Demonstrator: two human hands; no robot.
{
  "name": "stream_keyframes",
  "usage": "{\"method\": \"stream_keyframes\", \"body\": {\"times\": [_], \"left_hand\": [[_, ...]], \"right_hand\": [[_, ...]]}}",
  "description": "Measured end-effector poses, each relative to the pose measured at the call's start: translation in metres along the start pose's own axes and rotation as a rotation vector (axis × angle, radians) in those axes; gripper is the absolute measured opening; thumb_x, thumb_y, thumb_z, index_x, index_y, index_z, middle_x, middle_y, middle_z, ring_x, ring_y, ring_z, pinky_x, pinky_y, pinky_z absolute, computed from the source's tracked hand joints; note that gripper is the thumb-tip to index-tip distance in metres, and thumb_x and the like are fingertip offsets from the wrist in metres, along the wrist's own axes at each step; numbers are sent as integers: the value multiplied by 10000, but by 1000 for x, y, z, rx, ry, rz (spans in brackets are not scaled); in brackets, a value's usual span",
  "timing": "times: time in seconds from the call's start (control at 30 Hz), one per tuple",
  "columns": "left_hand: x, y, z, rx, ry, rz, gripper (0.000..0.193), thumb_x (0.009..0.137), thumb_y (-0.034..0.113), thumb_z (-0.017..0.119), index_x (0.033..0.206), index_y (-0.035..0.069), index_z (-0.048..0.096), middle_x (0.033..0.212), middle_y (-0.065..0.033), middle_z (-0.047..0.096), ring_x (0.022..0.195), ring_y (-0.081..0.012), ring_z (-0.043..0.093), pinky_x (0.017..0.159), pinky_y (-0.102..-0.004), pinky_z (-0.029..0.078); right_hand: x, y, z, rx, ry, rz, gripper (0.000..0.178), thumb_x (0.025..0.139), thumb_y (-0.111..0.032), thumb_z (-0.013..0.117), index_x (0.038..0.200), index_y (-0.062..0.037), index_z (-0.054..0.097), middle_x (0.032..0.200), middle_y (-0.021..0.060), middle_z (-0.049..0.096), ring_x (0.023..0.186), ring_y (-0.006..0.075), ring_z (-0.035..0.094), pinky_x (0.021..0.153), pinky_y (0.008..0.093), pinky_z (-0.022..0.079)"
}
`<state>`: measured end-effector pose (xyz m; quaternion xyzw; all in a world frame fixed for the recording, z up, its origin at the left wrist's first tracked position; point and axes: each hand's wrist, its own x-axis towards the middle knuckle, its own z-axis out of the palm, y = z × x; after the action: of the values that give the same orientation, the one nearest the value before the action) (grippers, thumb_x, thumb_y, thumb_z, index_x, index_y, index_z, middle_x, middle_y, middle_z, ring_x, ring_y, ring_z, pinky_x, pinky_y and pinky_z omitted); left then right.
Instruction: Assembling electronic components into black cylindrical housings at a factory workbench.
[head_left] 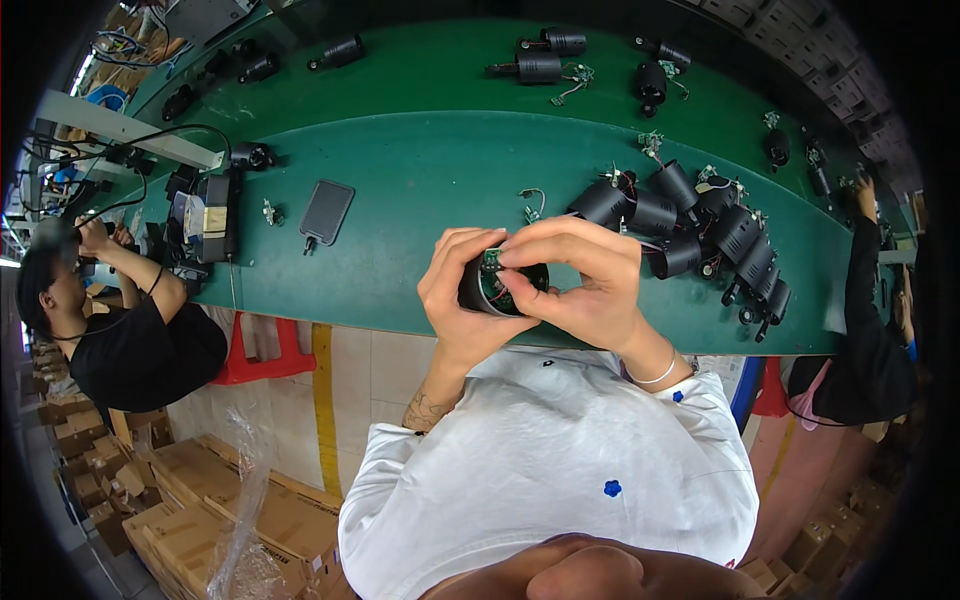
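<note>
My left hand [452, 290] is wrapped round a black cylindrical housing [472, 291], its open end tilted up toward me. At that opening my right hand [592, 278] pinches a small green circuit board [491, 261] between thumb and fingertips. More green board and thin wires show inside the housing, partly hidden by my fingers. Just beyond my hands, a loose circuit board with a wire [534, 205] lies on the green table [420, 190]. To the right of my right hand sits a heap of similar black housings [738, 232], several with boards and wires hanging out.
A dark flat rectangular object [328, 212] and a small board [271, 212] lie left of my hands. More housings [540, 67] stand along the far green strip. Co-workers sit at left [140, 340] and right [850, 340]. Cardboard boxes [230, 500] are on the floor.
</note>
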<state>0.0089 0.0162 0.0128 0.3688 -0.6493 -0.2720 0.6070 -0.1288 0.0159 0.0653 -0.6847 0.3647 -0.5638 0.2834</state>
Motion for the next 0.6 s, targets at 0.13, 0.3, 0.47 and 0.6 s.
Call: {"method": "stream_keyframes", "body": {"times": [0.13, 0.3, 0.47, 0.6], "left_hand": [[-1, -1, -2, 31, -11, -18, 634, 447, 43, 825, 1046, 32, 617, 921, -82, 645, 805, -229, 579, 741, -335, 495], [-3, -1, -1, 14, 31, -48, 613, 467, 41, 840, 1026, 46, 589, 918, -75, 631, 808, -225, 574, 751, -346, 493], [-2, -5, -1, 2, 60, -18, 598, 487, 46, 851, 1008, 62, 557, 914, -71, 614, 819, -218, 568, 781, -358, 491], [-3, -5, -1, -49, 62, -46, 594, 494, 46, 852, 1001, 69, 545, 912, -70, 608, 832, -213, 565, 809, -365, 489]], "right_hand": [[2, 2, -4, -22, -67, 13, 207, 606, 84, 741, 782, -26, 735, 881, 70, 703, 674, 136, 616, 599, 209, 499], [1, 2, 1, 18, -43, 69, 208, 610, 68, 742, 782, -48, 739, 894, 54, 687, 751, 152, 607, 645, 235, 500], [4, 8, 6, 17, -16, -1, 193, 616, 50, 744, 777, -56, 738, 899, 44, 653, 885, 184, 579, 736, 284, 500], [-1, 11, 13, 24, 2, 8, 179, 622, 40, 743, 772, -58, 735, 905, 39, 618, 966, 207, 550, 792, 315, 490]]}}
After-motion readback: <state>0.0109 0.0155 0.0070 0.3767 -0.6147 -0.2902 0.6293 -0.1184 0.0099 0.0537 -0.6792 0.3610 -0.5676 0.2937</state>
